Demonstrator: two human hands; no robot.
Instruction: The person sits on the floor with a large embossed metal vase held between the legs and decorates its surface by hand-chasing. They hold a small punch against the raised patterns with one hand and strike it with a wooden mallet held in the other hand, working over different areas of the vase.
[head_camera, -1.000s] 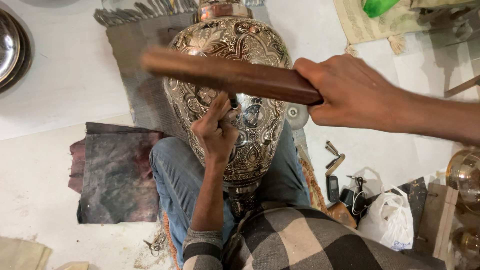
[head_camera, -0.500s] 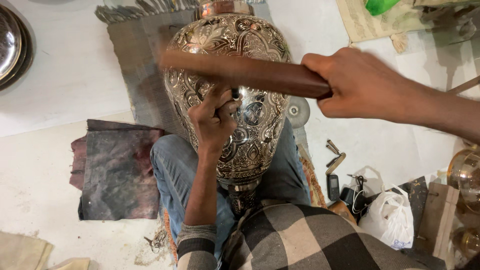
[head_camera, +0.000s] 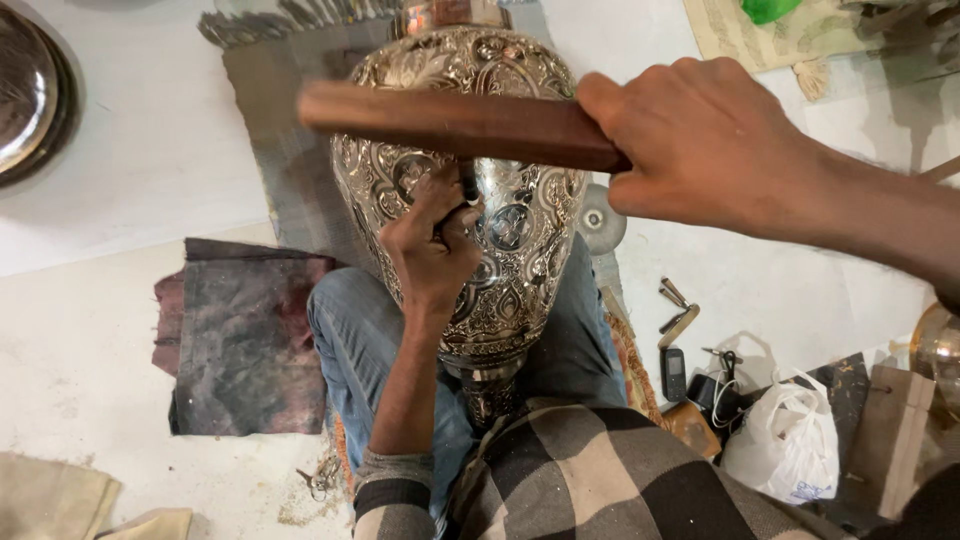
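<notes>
The thin dark punch tool (head_camera: 467, 188) is mostly buried in the fingers of the left hand (head_camera: 432, 250), and its tip against the embossed silver metal vase (head_camera: 520, 240) cannot be made out. The long brown wooden stick (head_camera: 450, 122) blurs at its left end, while its other end vanishes inside the right hand (head_camera: 700, 145). The round metal dish (head_camera: 25, 95) is cut off by the left edge, and the vase's neck by the top edge.

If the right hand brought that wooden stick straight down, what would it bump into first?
Probably the small metal tool pinched in the left hand, whose top sits right beneath the wooden stick held by the right hand. Below that is the engraved metal vase. Depth is hard to judge from above.
</notes>
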